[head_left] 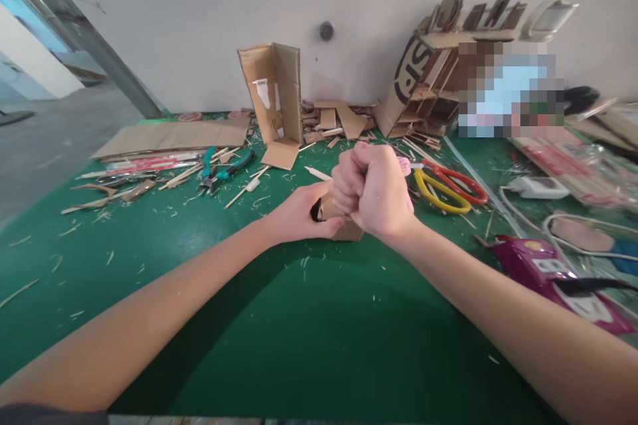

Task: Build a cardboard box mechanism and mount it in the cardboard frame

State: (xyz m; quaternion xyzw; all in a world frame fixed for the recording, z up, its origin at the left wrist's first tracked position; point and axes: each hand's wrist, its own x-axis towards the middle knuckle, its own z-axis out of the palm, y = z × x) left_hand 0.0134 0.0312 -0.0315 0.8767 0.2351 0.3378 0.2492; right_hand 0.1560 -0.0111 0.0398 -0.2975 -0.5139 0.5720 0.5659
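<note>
From the head camera, we look down on a green bench (299, 352) with our two bare hands meeting at its middle. The left grip (296, 209) is wrapped around a small cardboard piece (353, 232), thumb on the near side. The piece sits at the centre, just below the right grip (371, 189), which is curled into a fist; we cannot tell whether it holds anything inside. Something pink (405, 165) shows just beyond that fist. Near it on the right lie looped handles (456, 212), one yellow, one red. Teal-handled pliers (240, 165) lie left of our hands, among sticks and pale shavings. At the back, we see an upright folded cardboard (288, 93), scraps (351, 121) and a tilted cardboard shelf (411, 76). A magenta device (533, 251) lies at the right; a patch above it is pixelated.
</note>
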